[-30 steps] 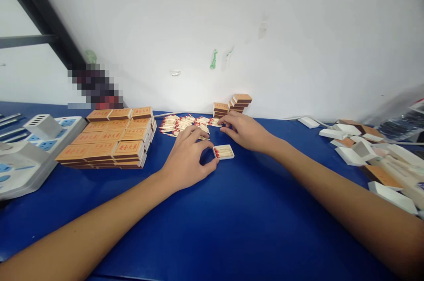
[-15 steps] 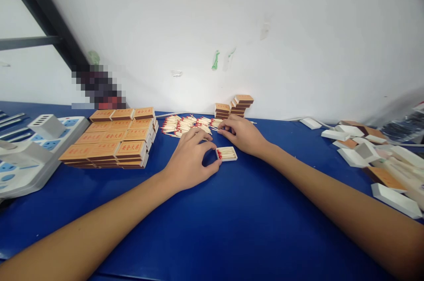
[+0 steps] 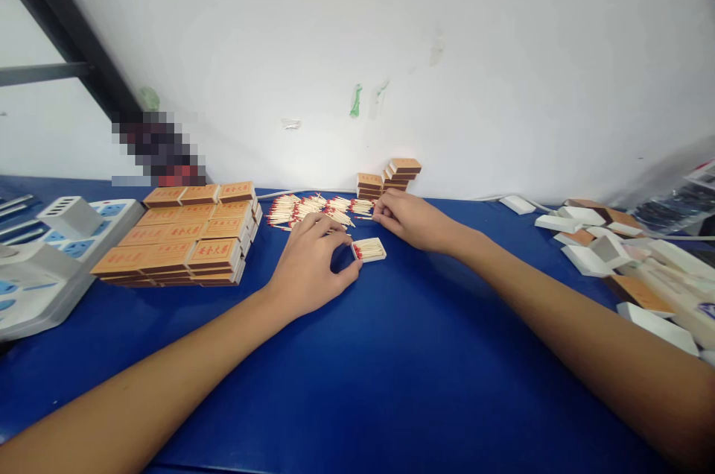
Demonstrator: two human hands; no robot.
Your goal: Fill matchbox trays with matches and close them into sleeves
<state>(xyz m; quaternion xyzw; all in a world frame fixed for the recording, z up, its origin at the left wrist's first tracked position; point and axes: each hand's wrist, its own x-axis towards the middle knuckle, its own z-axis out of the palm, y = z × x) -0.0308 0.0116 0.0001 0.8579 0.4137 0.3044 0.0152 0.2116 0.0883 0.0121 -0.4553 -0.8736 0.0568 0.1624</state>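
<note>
A small white matchbox tray (image 3: pixel 377 258) lies on the blue table, partly filled with matches (image 3: pixel 366 250) whose red heads point left. My left hand (image 3: pixel 313 261) has its thumb and index finger around the tray's left end. Just beyond the tray, my right hand (image 3: pixel 410 219) is pinched at the right edge of a loose match pile (image 3: pixel 307 210); what its fingertips hold, if anything, is too small to make out. Behind that hand stand stacked orange-and-brown matchboxes (image 3: pixel 404 165) against the wall.
Rows of stacked matchboxes (image 3: pixel 167 235) stand to the left, beside a white power strip (image 3: pixel 72 265). At the right lie scattered white trays (image 3: pixel 592 261) and box sleeves (image 3: pixel 637 294). A white cable (image 3: pixel 480 198) runs along the wall (image 3: pixel 503 71).
The view has shifted slightly. My left hand and the tray are a little farther left and away from me. My right hand has moved slightly right along the pile's edge, still pinched.
</note>
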